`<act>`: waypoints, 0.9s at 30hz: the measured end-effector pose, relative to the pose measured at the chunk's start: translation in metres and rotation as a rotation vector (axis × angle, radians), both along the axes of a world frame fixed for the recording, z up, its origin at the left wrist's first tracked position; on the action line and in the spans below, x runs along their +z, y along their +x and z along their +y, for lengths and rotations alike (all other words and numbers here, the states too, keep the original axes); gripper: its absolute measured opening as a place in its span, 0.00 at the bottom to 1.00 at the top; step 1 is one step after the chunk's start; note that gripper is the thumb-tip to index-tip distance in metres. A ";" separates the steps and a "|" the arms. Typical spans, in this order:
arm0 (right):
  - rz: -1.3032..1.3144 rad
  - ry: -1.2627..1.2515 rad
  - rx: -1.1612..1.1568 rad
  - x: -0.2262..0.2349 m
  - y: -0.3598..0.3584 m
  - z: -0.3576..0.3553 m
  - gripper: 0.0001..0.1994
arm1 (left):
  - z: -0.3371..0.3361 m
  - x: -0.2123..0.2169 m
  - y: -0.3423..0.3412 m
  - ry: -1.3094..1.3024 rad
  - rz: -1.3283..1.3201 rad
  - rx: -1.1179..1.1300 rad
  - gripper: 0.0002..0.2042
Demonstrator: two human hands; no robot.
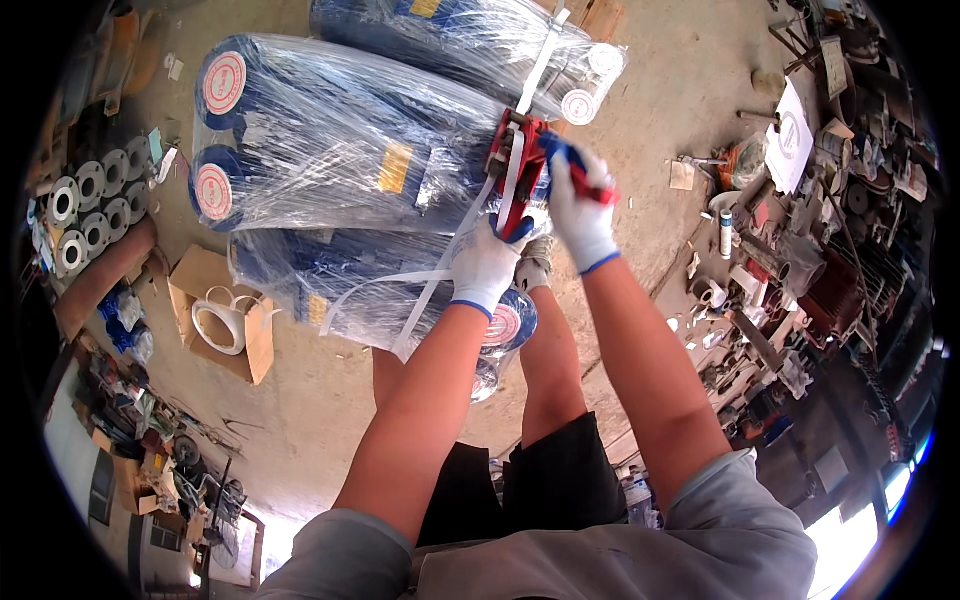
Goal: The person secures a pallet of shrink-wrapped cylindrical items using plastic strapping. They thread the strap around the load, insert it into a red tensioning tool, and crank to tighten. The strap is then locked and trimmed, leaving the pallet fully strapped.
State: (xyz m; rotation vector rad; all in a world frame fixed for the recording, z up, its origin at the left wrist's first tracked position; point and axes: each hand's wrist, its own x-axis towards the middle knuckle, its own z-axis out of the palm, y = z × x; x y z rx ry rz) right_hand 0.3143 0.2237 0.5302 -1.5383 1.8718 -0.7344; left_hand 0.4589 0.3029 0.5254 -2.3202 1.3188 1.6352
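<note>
A red strapping tool point(508, 140) rests on a bundle wrapped in clear film, over blue cylindrical pieces point(310, 130) with round pink-and-white end labels. White strap point(542, 60) runs across the bundle into the tool, and a loose length point(385, 283) curls over the nearer part. My left hand point(484, 268), in a white glove with blue fingertips, closes around the tool's lower red handle. Slightly blurred, my right hand point(582, 215), gloved the same way, grips another red handle to the right. Gloves and fingers partly hide the tool's mechanism.
An open cardboard box point(258, 335) holds a roll of white strap point(220, 322) at the left. Several grey ring-ended cylinders point(90, 185) stand beyond it. Metal parts and scrap point(800, 270) crowd the right side, with a white tube point(726, 232) among them.
</note>
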 end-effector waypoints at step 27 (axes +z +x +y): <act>-0.846 0.158 -0.590 0.027 0.002 -0.055 0.14 | 0.011 0.001 -0.019 -0.019 -0.076 -0.070 0.30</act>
